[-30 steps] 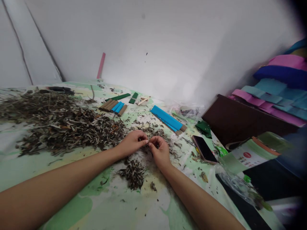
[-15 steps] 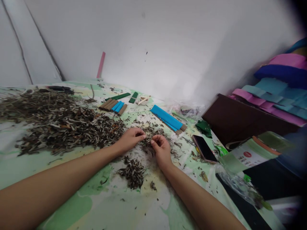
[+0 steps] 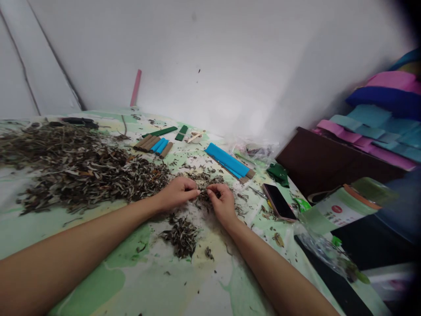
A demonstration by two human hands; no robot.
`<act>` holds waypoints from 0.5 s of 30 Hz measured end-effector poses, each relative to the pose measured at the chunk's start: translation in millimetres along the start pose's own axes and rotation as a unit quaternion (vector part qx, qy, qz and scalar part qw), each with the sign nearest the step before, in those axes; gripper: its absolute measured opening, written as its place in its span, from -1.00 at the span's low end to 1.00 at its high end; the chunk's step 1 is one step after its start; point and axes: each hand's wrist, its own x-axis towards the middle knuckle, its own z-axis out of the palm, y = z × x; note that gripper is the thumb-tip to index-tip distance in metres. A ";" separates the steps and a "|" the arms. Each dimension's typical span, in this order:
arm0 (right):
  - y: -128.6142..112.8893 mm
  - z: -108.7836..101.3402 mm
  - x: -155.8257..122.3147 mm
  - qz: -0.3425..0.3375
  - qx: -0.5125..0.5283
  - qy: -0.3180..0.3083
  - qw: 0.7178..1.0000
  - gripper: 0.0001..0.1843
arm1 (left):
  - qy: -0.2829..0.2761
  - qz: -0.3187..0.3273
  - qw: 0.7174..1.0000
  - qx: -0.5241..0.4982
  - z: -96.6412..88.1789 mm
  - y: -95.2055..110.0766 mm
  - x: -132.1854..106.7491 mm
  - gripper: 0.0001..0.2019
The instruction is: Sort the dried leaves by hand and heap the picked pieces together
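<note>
My left hand (image 3: 179, 192) is closed in a pinch, thumb against the bent fingers, over a patch of crumbled dried leaves (image 3: 205, 177). Facing it a little to the right, my right hand (image 3: 223, 202) pinches too, its fingertips close to those of the left. Dark bits of dried leaf show at and between the fingertips; the exact pieces held are too small to make out. A small heap of dried leaves (image 3: 182, 237) lies on the tablecloth just below the hands. To the left spreads a big pile of dried leaves (image 3: 98, 175).
Several brown and blue rolls (image 3: 153, 145) lie behind the hands, near green strips (image 3: 181, 133). A blue folded sheet (image 3: 226, 160) rests at centre right. Farther right are a phone (image 3: 279, 202), scissors (image 3: 258, 192), a green-tinted container (image 3: 342, 208) and a dark box (image 3: 335, 164).
My hands have stayed over the leaf patch, and the fingertips have come slightly closer together. The whole view has shifted a little.
</note>
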 end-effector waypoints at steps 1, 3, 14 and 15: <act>3.7 -0.7 2.6 -0.014 -0.028 -0.018 0.999 -0.93 | -0.017 0.009 1.000 0.012 1.1 -0.6 -0.4 -0.68; 9.5 -2.3 6.3 -0.033 -0.067 -0.053 0.996 -0.90 | -0.074 0.029 0.997 0.008 2.8 -0.1 -2.4 -0.73; 22.7 -6.8 10.2 -0.005 -0.101 0.015 0.995 -0.90 | -0.149 0.001 0.971 -0.184 -4.0 3.2 -5.5 -0.82; 22.3 -6.9 10.0 -0.007 -0.093 0.022 0.995 -0.90 | -0.143 -0.005 0.972 -0.187 -3.4 1.9 -4.6 -0.83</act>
